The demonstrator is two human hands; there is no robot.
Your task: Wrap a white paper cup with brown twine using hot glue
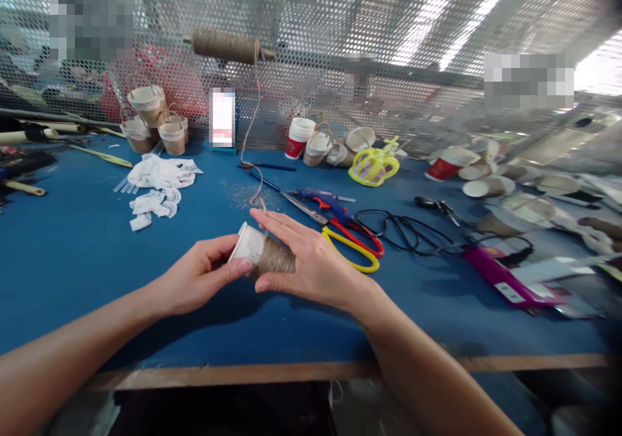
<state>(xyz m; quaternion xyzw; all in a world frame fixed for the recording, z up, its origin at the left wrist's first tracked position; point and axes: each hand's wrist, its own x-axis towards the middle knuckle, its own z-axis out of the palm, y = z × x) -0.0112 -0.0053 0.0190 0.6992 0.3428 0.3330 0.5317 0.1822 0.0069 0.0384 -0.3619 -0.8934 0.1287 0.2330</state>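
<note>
At centre frame a paper cup (253, 247) half wound in twine is pinched at its rim by the left hand (194, 279). The right hand (311, 264) is laid flat, fingers open, over the wrapped end, above the blue worktop (72, 254). Scissors (347, 238) are seen just right.

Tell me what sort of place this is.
Probably a handicraft workshop bench: the left hand and right hand hold a white paper cup half wrapped in brown twine, a spool of brown twine hangs by the perforated metal screen, and red-and-yellow-handled scissors lie on the blue table.

A blue-topped workbench (72, 261) backs onto a perforated metal screen (311, 15), with bright light upper right.
</note>
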